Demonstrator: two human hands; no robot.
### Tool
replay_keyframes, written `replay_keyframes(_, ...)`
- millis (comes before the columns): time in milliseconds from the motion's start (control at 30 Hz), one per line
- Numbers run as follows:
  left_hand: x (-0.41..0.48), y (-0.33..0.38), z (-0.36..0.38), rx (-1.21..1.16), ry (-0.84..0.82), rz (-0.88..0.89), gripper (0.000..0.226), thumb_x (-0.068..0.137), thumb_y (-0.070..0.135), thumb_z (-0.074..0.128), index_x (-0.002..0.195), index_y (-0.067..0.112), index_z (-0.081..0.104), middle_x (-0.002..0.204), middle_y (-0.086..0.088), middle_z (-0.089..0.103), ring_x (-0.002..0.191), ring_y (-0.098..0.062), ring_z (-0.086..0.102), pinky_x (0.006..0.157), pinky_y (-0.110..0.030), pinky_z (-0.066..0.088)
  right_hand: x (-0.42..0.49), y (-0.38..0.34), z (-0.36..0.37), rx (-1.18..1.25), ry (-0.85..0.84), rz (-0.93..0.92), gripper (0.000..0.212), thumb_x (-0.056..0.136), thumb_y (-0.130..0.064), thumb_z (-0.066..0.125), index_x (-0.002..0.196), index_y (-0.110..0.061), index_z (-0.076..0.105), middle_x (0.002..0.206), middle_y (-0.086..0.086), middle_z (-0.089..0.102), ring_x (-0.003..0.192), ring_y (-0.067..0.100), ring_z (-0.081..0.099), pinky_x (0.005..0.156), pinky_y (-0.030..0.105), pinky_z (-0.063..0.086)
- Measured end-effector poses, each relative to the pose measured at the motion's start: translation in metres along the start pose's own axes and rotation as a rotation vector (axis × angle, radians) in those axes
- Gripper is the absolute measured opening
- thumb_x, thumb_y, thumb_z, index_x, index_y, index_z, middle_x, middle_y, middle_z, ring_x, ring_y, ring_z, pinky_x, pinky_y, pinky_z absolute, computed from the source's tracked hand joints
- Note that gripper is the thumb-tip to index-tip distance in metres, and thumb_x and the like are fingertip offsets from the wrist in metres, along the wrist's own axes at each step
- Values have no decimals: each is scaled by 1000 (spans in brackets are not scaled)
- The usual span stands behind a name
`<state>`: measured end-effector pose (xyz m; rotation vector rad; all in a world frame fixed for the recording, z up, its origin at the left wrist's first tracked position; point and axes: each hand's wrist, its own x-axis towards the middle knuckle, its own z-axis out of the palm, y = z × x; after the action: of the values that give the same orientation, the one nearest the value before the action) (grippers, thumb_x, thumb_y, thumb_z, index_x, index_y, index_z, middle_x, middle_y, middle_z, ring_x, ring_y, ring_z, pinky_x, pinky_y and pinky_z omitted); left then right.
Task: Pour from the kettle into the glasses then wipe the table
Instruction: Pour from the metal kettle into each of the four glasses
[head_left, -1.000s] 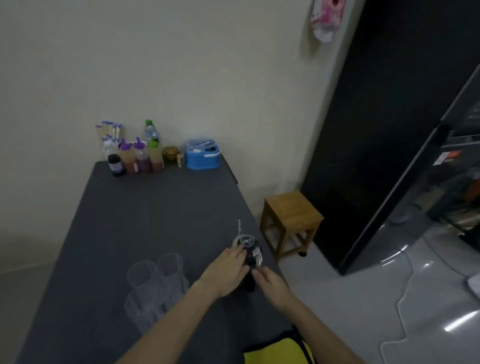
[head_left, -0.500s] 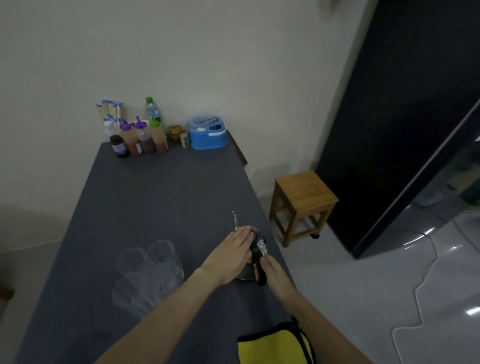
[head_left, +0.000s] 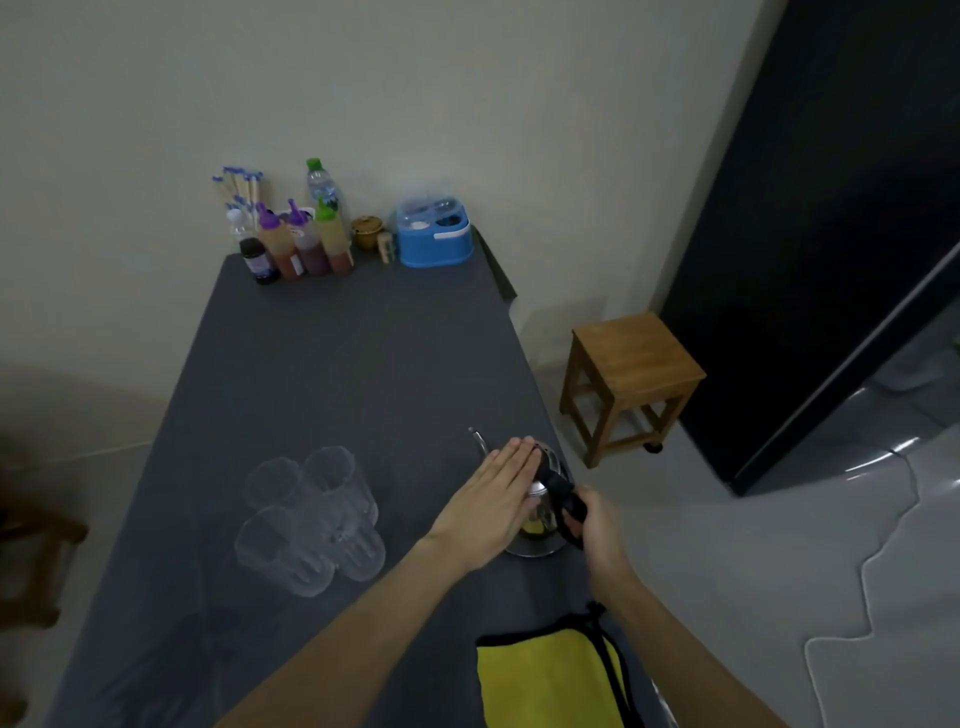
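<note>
The small steel kettle with a black handle (head_left: 540, 512) stands on the dark grey tabletop (head_left: 332, 374), near its right edge. Your right hand (head_left: 597, 525) grips the handle; your left hand (head_left: 493, 499) lies flat and open on the lid. The four clear glasses (head_left: 311, 514) look empty, so pouring and wiping with the yellow cloth (head_left: 545, 680) are left.

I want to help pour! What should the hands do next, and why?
Probably lift the kettle and carry it left to the glasses. The right hand grips its black handle, the left hand lies flat on its lid, and the glasses look empty.

four glasses (head_left: 311, 517), one kettle (head_left: 540, 499), one cloth (head_left: 545, 680)
</note>
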<state>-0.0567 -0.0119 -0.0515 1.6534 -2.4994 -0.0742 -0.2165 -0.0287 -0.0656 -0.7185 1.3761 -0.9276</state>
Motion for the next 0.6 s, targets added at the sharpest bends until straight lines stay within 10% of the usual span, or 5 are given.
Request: replay_keyframes(600,-63,2,-51,-111,284,-202,54,103,33,25,149,7,16,158,-8,13,146,-16,7,119,-35,6,-45,-54,43,-139,-113,-165,26,91,-11,45,68,-12,57,75,8,55,73,18,56,67,28,42)
